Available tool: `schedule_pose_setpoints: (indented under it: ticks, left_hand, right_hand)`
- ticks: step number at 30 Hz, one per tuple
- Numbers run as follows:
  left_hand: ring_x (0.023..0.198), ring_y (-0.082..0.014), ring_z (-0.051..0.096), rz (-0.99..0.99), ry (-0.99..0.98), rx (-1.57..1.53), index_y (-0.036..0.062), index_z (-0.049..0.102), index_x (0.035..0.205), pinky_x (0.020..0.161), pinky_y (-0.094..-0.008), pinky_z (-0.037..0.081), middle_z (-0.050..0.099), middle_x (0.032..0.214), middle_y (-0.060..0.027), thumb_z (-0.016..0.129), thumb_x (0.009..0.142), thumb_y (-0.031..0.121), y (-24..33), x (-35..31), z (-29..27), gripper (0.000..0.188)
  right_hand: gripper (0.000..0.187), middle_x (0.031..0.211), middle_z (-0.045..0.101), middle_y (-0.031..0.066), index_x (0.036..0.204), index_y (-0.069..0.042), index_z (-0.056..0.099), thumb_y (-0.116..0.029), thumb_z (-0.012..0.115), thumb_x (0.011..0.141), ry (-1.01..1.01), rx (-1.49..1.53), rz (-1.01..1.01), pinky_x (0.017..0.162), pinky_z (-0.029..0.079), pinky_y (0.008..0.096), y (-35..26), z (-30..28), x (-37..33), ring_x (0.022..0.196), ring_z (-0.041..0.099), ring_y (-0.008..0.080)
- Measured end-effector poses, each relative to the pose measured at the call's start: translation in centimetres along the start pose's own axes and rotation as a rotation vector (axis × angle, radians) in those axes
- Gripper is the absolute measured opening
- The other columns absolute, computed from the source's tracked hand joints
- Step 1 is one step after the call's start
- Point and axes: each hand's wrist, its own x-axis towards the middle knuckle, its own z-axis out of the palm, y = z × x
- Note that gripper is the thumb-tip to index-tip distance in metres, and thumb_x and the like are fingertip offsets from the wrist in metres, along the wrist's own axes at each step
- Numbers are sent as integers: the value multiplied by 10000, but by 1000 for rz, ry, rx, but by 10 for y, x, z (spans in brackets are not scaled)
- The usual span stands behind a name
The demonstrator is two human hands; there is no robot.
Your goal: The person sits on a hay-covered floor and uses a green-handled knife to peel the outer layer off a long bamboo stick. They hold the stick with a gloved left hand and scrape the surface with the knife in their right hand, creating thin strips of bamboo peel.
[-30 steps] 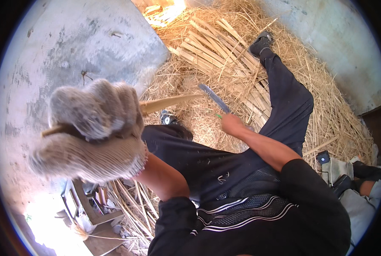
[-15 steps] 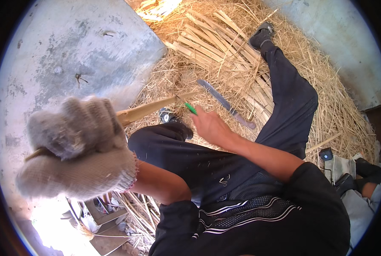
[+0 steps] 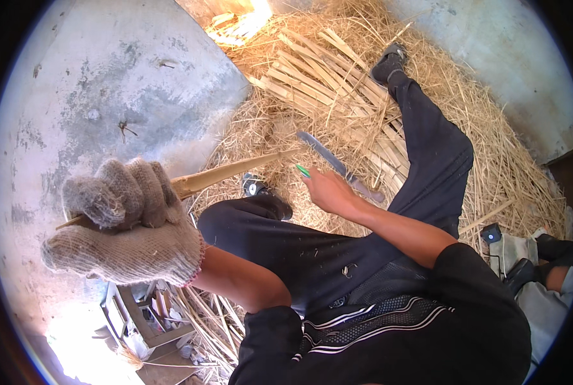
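My left hand, in a knitted grey work glove, is closed round a split bamboo strip. The strip points away to the right, and its thin rear end sticks out on the left of the glove. My bare right hand grips a small green-handled knife just below the strip's far end. The blade cannot be made out now, and a gap shows between handle and strip. Beyond the right hand, a large long-bladed knife with a worn handle lies on the shavings.
Bamboo slats lie in a pile on a heap of straw-like shavings. A pale, stained wall rises on the left. A wooden frame with clutter stands at lower left. Another person's leg shows at the right edge.
The green-handled knife has come away from the strip, moving right with my right hand. My gloved left hand has shifted slightly right and down, still holding the strip.
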Motion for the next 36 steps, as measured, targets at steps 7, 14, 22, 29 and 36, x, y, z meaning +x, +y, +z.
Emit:
schedule_pose_setpoints:
  ticks: [7,14,22,29,36]
  left_hand:
    - [346,-64,182,34,-51,44,174,315,572,304,-237,162,255,463,46,458,835,763,-5,2,4,661]
    - [337,-69,214,12,36,23,167,350,558,294,-228,185,262,461,40,420,834,782,-2,2,-10,678]
    - [332,-70,208,-30,21,0,190,346,550,297,-244,155,277,460,47,459,812,782,-1,-4,-2,658]
    - [332,-75,213,-51,-63,-83,189,366,574,284,-245,198,279,466,50,499,784,789,-3,0,-8,650]
    - [340,-66,206,-111,-239,-204,169,371,578,296,-240,190,270,469,50,511,786,778,-10,3,-17,659]
  right_hand:
    - [279,590,565,275,995,36,482,-243,474,991,114,187,-100,538,446,541,-16,20,12,555,571,474]
    - [290,624,576,291,1024,49,487,-238,477,987,106,174,-198,554,460,531,-47,-3,5,580,579,489]
    - [284,758,630,276,1079,15,497,-252,462,988,11,86,-56,615,495,540,-8,9,20,684,633,458]
    - [273,723,622,272,1066,9,491,-251,477,983,79,61,-42,589,479,550,15,20,30,643,610,483]
    - [249,567,575,247,1030,9,487,-231,508,970,208,32,-205,547,491,544,-28,12,18,568,601,478]
